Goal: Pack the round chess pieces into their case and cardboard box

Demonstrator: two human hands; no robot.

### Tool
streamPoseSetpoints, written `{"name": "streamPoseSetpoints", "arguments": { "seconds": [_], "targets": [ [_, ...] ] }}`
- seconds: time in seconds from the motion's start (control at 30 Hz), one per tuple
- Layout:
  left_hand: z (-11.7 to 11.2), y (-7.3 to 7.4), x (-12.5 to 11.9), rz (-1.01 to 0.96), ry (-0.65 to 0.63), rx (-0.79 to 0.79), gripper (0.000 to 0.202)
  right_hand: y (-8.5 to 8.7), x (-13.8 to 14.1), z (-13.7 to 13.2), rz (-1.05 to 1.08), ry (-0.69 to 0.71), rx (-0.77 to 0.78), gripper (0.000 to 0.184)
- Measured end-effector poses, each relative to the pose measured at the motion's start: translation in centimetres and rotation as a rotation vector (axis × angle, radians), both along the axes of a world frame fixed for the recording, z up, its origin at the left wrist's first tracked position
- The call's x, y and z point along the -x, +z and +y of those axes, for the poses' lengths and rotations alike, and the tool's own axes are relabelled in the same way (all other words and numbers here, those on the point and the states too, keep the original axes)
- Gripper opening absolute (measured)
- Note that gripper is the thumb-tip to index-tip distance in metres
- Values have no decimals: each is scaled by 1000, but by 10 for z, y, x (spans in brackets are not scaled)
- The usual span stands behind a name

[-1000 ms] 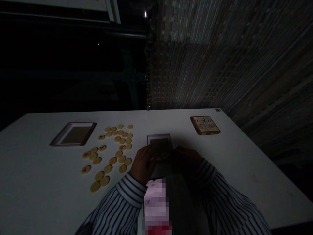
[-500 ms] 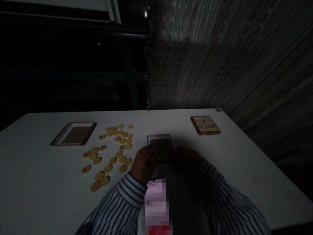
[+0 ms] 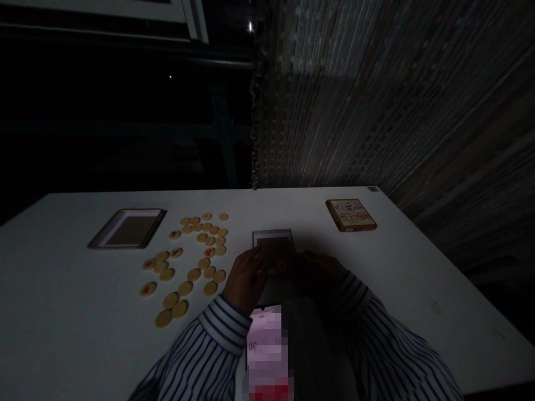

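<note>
Both my hands rest at a small open box tray [image 3: 273,240] on the white table [image 3: 75,312], in dim light. My left hand [image 3: 244,278] curls its fingers against the tray's left side. My right hand [image 3: 320,268] lies in deep shadow at the tray's right side, its fingers hard to make out. A round wooden game piece [image 3: 281,267] sits between the two hands at the tray's near end; I cannot tell which hand touches it. Several more round pieces [image 3: 196,253], some with red or black marks, lie scattered left of my left hand.
A second shallow tray [image 3: 127,228] lies at the far left of the table. A small orange printed box [image 3: 351,214] sits at the far right. A woven blind hangs behind the table on the right; the left background is dark.
</note>
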State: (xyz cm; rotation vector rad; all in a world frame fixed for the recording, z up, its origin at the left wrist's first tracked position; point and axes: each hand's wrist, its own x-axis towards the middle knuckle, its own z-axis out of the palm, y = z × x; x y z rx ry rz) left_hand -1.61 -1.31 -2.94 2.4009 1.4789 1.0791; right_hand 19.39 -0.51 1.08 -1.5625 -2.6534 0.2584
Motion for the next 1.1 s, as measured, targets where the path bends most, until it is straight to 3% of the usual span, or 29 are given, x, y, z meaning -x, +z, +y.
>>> {"name": "streamPoseSetpoints", "arguments": {
  "seconds": [0.27,0.77,0.97,1.1],
  "targets": [
    [0,1,0,-14,-11,-5,28,13,4,-4,9,-27,3,29],
    [-3,7,-2,-72,10,-71,25,2,-6,-1,185,-68,-111,33],
    [-12,25,8,-109,38,-78,26,4,-3,-3,254,-25,-158,27],
    [-22,40,29,-122,117,-80,24,13,4,-4,285,19,-197,25]
  ]
}}
